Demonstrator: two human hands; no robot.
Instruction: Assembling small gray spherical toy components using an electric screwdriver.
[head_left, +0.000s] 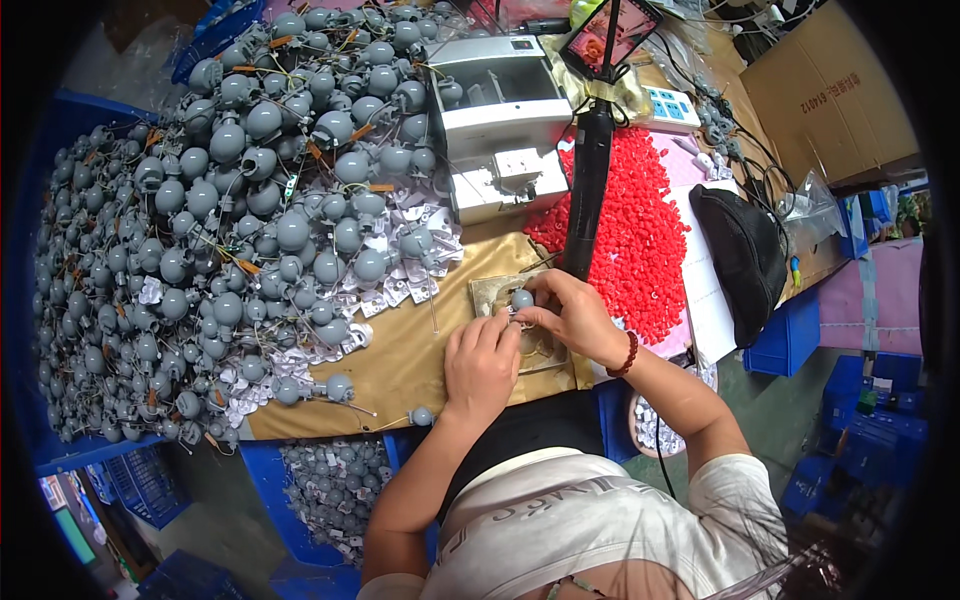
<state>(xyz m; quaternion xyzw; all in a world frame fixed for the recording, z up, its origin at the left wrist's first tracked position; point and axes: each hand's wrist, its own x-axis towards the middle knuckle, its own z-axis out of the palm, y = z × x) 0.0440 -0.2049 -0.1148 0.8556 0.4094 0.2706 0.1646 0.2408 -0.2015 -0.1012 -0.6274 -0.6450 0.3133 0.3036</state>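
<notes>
Both hands meet over a small metal plate (488,290) at the front of the table. Between my fingertips is a grey ball-shaped part (521,299) with a small white piece at its lower side. My right hand (578,318) grips the ball from the right, thumb and fingers pinched. On the left, my left hand (484,362) has its fingers bent together against the white piece; what exactly they hold is mostly hidden. A single grey ball part (421,416) with a thin wire lies by my left forearm, and another ball part (339,387) is farther left.
A large heap of grey ball parts (228,140) fills the left, with white plastic pieces (405,285) along its edge. Small red parts (640,230) lie right of a black stand (590,190). Behind is a white machine (500,115); a black pouch (740,260) sits right.
</notes>
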